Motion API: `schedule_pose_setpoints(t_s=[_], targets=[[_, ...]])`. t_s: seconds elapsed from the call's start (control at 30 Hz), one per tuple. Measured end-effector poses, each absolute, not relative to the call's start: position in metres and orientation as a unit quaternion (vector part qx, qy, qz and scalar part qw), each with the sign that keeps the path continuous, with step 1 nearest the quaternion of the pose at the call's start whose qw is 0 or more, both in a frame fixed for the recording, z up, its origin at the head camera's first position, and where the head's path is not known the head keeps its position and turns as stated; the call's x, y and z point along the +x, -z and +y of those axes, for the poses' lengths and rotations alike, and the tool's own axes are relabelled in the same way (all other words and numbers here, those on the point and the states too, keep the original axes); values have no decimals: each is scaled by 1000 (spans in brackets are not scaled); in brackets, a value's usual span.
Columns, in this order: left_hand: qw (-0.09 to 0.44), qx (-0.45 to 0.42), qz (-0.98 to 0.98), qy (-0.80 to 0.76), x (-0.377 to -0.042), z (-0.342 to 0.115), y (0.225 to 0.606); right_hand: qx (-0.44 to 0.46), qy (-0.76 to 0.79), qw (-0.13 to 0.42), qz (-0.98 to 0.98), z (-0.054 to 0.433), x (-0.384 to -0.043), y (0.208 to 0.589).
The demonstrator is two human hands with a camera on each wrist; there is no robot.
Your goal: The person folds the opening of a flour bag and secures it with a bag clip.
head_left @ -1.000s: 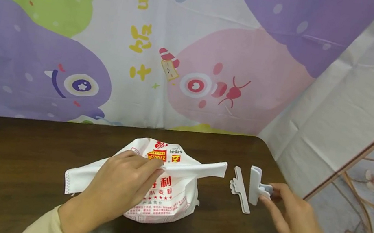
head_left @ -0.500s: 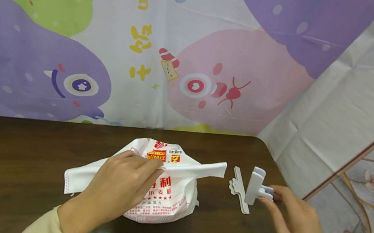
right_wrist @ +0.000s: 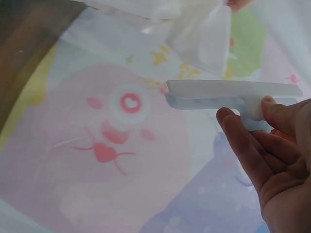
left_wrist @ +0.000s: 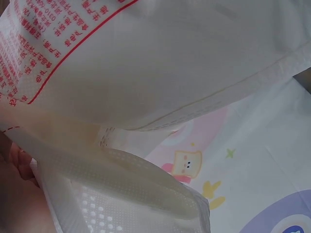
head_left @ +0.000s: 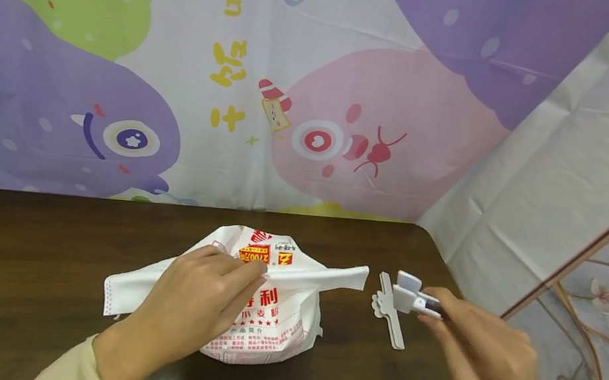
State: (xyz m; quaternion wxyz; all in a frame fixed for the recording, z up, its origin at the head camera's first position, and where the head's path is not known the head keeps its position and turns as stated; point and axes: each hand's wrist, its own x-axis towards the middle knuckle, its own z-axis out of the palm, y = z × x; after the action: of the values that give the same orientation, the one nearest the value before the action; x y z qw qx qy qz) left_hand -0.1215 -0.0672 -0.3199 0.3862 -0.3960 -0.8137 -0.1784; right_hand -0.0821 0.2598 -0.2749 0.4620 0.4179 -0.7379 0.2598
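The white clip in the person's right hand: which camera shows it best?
The right wrist view: the white clip appears large there, side-on, with both long bars visible, held in the right hand. The head view shows it smaller, near a second clip on the table. The left wrist view doesn't show it.

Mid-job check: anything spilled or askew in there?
I see no spill around the bag that the left hand grips. The cartoon backdrop looks odd, though: its yellow lettering and characters' faces are turned sideways.
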Motion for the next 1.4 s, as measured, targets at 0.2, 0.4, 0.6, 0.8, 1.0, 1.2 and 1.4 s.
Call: schedule_pose_setpoints(t_s=[0.2,0.4,0.6,0.8,1.0,1.2,1.4], targets=[[386,-398,-812,181,-122,-67,321,432,-320,466,-703,251,-81,258],[385,-399,-812,183,-122,-68,321,441,-343,459,-691,249,-84,252],[386,-400,-811,181,-122,-68,321,453,-349,431,-698,239,-91,246],[380,-401,-814,176,-121,-69,320,505,-353,409,-673,220,-102,239],[379,-400,-816,173,-121,-69,319,539,-313,401,-672,213,-106,237],[380,-400,-816,170,-121,-69,319,546,-271,347,-713,211,-106,234],[383,-403,-814,168,-121,-69,319,550,-235,323,-733,208,-110,231]])
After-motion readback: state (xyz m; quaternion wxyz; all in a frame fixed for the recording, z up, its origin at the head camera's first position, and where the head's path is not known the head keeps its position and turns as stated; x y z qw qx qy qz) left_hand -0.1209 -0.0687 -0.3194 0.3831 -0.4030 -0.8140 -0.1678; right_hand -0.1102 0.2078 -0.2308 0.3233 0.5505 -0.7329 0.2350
